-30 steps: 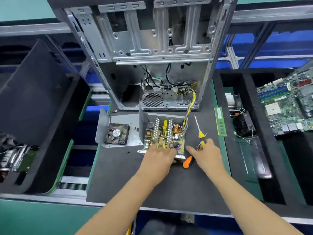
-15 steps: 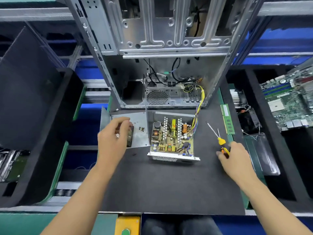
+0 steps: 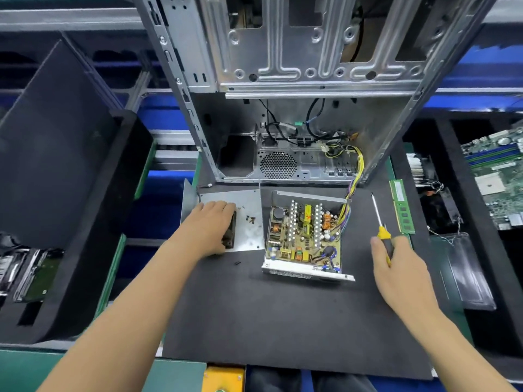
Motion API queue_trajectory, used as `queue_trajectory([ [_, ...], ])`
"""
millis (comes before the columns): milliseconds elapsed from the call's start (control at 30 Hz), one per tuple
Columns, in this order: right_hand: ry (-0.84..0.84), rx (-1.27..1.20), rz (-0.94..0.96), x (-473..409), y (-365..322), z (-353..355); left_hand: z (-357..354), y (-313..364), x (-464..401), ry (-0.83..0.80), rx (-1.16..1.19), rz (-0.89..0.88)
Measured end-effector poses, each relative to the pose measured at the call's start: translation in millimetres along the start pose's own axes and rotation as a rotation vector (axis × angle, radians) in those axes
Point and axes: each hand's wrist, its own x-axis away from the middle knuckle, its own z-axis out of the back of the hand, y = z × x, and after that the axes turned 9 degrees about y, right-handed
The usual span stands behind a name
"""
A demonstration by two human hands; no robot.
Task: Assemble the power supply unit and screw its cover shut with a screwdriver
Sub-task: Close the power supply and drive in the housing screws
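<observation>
An open power supply unit (image 3: 304,239) sits at the centre of a mat (image 3: 283,321) on the counter, in front of an upright computer case (image 3: 297,108). To its left lies its cover (image 3: 249,222) with a fan (image 3: 229,233) and loose screws (image 3: 250,219) on it, the left hand (image 3: 210,229) over the fan. To its right lies a screwdriver (image 3: 380,222), the right hand (image 3: 402,273) on its handle, a memory stick (image 3: 402,206) beyond.

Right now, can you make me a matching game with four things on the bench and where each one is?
Things:
1. fan
2. screwdriver
3. RAM stick
4. loose screws

Places:
a. in the right hand
b. under the left hand
c. on the metal cover, beside the fan
d. flat at the mat's right edge

Pairs: 1-b, 2-a, 3-d, 4-c
</observation>
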Motion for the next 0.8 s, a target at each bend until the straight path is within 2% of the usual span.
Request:
queue_trajectory([
  [67,0.000,-0.060,-0.017,-1.2,1.6,4.1,6.3,-6.0,3.4,0.081,0.134,0.013],
  [100,0.004,-0.097,-0.027,-2.2,1.5,6.7,12.4,-10.0,8.1,0.127,0.283,0.037],
  [200,0.009,-0.218,-0.068,0.6,-5.9,16.2,44.1,-12.4,36.0,0.321,0.923,0.173],
  [300,-0.037,-0.319,-0.022,9.2,-28.3,27.2,72.9,9.2,48.9,0.463,1.481,0.178],
  [367,-0.149,-0.489,0.050,14.8,-55.1,38.0,90.0,36.5,44.6,0.484,1.762,0.212],
  [467,-0.408,-0.776,0.169,16.9,-89.7,53.7,107.3,81.5,29.5,0.432,2.070,0.384],
  [533,-0.485,-0.841,0.227,17.6,-100.3,57.6,109.4,104.8,22.7,0.338,2.254,0.481],
  [600,-0.463,-0.866,0.199,18.5,-106.0,56.2,106.5,119.9,20.2,0.254,2.348,0.528],
  [700,-0.347,-0.842,0.134,14.5,-106.8,50.6,98.9,131.1,19.5,0.158,2.362,0.541],
  [800,-0.353,-0.789,0.126,5.9,-102.8,46.6,95.2,132.6,21.4,0.132,2.357,0.529],
])
